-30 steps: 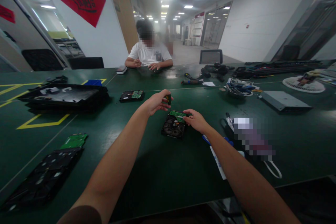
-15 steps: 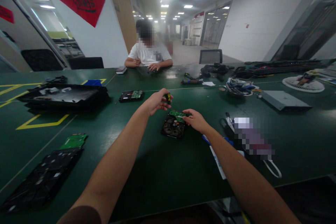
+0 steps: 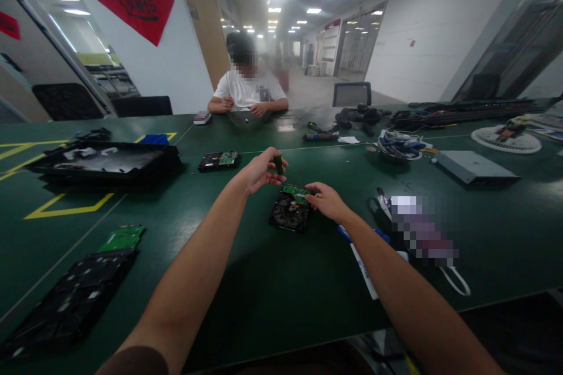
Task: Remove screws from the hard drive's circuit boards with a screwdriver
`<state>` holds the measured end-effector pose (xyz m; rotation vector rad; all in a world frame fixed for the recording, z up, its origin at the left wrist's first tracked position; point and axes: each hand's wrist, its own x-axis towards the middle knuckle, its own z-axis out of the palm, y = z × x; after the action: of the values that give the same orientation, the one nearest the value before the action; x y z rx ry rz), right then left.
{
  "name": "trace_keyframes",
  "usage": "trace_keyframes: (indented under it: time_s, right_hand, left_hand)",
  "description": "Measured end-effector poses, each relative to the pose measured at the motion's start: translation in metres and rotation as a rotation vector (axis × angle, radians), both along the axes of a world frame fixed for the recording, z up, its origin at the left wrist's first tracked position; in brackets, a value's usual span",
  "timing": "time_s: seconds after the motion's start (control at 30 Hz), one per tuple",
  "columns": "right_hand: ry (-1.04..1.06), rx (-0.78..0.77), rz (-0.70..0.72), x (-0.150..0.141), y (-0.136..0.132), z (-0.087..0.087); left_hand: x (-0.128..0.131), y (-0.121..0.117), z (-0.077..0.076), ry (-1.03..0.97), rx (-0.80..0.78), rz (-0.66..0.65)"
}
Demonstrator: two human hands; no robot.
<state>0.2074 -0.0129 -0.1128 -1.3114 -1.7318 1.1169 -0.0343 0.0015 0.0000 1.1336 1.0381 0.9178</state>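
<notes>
A hard drive [image 3: 289,214] lies on the green table with its green circuit board [image 3: 295,190] facing up. My left hand [image 3: 264,173] is closed around a dark screwdriver [image 3: 279,164] with yellow marks, held upright over the drive's far edge. Its tip is too small to make out clearly. My right hand [image 3: 324,198] grips the right side of the drive, with thumb and forefinger close together on the board's edge. A small silvery piece shows by those fingertips; I cannot tell what it is.
Another hard drive [image 3: 219,161] lies beyond my left forearm, and more drives [image 3: 70,293] sit at the near left. A black tray [image 3: 101,164] stands at the left. To the right are a grey metal box [image 3: 477,167] and a cable bundle [image 3: 399,145]. Opposite sits a person [image 3: 246,88].
The screwdriver handle has turned slightly in my left hand, showing less yellow. My right hand stays on the drive. The person opposite has drawn their hands closer together.
</notes>
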Motion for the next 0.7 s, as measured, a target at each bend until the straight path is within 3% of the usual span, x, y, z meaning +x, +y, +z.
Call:
trace_keyframes:
  time_s: [0.47,0.7]
  right_hand:
    - [0.009,-0.010,0.000,0.0008,0.0022,-0.0035]
    - [0.008,-0.012,-0.004,0.0007,0.0028,-0.0039]
  left_hand:
    - [0.0024,0.0016,-0.0029,0.061,0.061,0.012]
    - [0.0060,0.0022,-0.0028,-0.012,-0.015,-0.064]
